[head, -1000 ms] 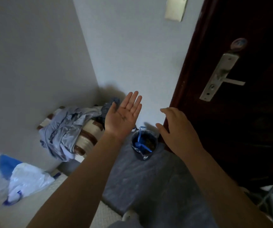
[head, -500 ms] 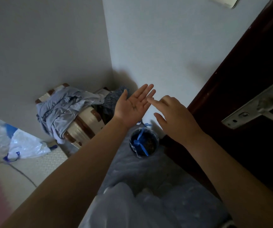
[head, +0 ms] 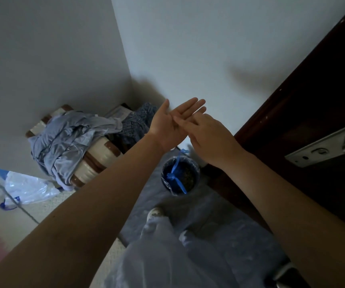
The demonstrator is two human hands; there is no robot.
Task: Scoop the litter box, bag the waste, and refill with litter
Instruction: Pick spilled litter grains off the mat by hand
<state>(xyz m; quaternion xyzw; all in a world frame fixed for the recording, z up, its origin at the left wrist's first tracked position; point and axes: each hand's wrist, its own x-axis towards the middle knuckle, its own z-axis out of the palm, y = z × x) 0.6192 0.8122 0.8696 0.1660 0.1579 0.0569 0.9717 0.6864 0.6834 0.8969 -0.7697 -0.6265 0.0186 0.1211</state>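
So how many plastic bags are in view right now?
2: a white-and-blue bag on the floor at far left, and the blue-tied liner in the small bin beside the door. More may be hidden under the clothes pile.

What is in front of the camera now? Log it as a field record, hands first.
left hand: open, palm up, holds nothing
right hand: open, fingertips laid on the left palm
small bin: on the floor below the hands, blue ties across its mouth
clothes pile: heaped on a striped case in the corner
plastic bag: on the floor, far left
door: dark, at right
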